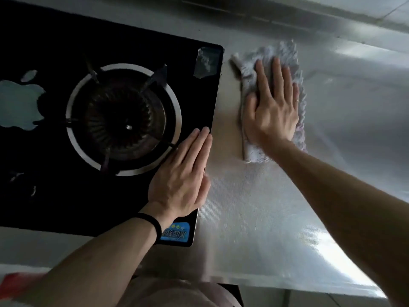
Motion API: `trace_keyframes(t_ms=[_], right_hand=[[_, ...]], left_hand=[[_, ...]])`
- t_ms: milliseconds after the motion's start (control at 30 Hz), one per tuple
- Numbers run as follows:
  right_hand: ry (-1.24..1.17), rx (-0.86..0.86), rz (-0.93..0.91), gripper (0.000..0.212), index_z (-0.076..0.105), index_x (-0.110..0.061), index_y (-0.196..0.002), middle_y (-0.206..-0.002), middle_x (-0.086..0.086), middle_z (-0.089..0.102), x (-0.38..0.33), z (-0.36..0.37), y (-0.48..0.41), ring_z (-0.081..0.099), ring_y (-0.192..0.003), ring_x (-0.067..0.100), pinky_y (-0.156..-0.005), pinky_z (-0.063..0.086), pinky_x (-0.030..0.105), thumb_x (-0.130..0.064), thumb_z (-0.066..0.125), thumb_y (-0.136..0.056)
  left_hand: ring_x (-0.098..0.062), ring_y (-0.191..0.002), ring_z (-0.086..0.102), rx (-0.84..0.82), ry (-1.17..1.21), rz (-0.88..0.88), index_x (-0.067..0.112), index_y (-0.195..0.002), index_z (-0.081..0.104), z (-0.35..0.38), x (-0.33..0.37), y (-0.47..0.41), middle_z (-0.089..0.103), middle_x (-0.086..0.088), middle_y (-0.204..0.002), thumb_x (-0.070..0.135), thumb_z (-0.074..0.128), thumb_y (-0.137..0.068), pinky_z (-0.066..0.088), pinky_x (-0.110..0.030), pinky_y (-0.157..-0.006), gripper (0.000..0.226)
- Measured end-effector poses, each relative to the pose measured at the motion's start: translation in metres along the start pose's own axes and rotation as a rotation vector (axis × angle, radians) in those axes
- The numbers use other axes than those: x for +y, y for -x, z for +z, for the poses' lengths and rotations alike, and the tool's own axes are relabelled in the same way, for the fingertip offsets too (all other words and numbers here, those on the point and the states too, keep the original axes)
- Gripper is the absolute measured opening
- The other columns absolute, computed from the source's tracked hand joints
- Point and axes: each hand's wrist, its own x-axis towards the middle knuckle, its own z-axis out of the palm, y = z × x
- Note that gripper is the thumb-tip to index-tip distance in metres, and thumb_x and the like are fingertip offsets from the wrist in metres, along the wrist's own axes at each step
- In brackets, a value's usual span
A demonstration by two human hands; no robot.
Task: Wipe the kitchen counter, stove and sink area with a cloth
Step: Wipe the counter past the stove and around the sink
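The right hand point(273, 105) lies flat with fingers spread, pressing the pale cloth point(285, 63) on the steel counter point(254, 207) at 1 o'clock. The left hand point(183, 171) rests flat, fingers together, holding nothing, on the black gas stove point(51, 52), at its right edge. I judge the counter is in work; the stove is not yet wiped and the sink is not in view.

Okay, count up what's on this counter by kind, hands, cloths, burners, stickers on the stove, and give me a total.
Hands: 2, left hand flat on the stove, right hand flat on the cloth
Cloths: 1, cloth
Burners: 1, burner
Stickers: 1, blue sticker
Total: 5
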Motion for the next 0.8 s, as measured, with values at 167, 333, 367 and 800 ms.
trace_keyframes(t_ms=[167, 333, 367, 800], right_hand=[[-0.017, -0.012, -0.021, 0.062, 0.017, -0.039, -0.167, -0.177, 0.001, 0.011, 0.005, -0.01, -0.069, 0.005, -0.164, 0.022, -0.133, 0.004, 0.046, -0.044, 0.03, -0.107], [-0.017, 0.009, -0.021, 0.061, 0.017, -0.037, -0.167, -0.177, 0.0, 0.01, 0.003, -0.006, -0.059, 0.005, -0.164, 0.022, -0.133, 0.005, 0.046, -0.044, 0.026, -0.108], [-0.02, 0.027, -0.015, 0.06, 0.018, -0.036, -0.167, -0.177, 0.0, 0.011, 0.0, -0.003, -0.045, 0.007, -0.164, 0.022, -0.133, 0.006, 0.045, -0.044, 0.026, -0.108], [-0.018, -0.135, -0.054, 0.067, 0.028, -0.033, -0.166, -0.176, 0.002, 0.016, 0.007, 0.011, 0.278, 0.015, -0.163, 0.027, -0.132, 0.012, 0.048, -0.041, 0.042, -0.101]], left_hand=[[-0.026, -0.161, 0.024, 0.008, -0.006, -0.015, -0.001, -0.163, 0.03, 0.0, 0.0, -0.002, 0.026, -0.013, -0.173, 0.026, 0.047, -0.092, 0.015, -0.032, -0.132, 0.078], [-0.028, -0.16, 0.025, -0.002, -0.024, -0.008, -0.001, -0.163, 0.029, -0.001, 0.001, -0.003, 0.027, -0.015, -0.172, 0.025, 0.049, -0.091, 0.019, -0.036, -0.132, 0.079], [-0.028, -0.16, 0.026, 0.0, -0.026, -0.018, -0.002, -0.163, 0.03, -0.001, 0.0, -0.003, 0.028, -0.015, -0.172, 0.025, 0.049, -0.091, 0.018, -0.034, -0.132, 0.079], [-0.03, -0.159, 0.027, -0.023, -0.039, -0.02, -0.001, -0.162, 0.03, -0.005, 0.003, -0.004, 0.026, -0.015, -0.172, 0.027, 0.046, -0.091, 0.014, -0.035, -0.13, 0.078]])
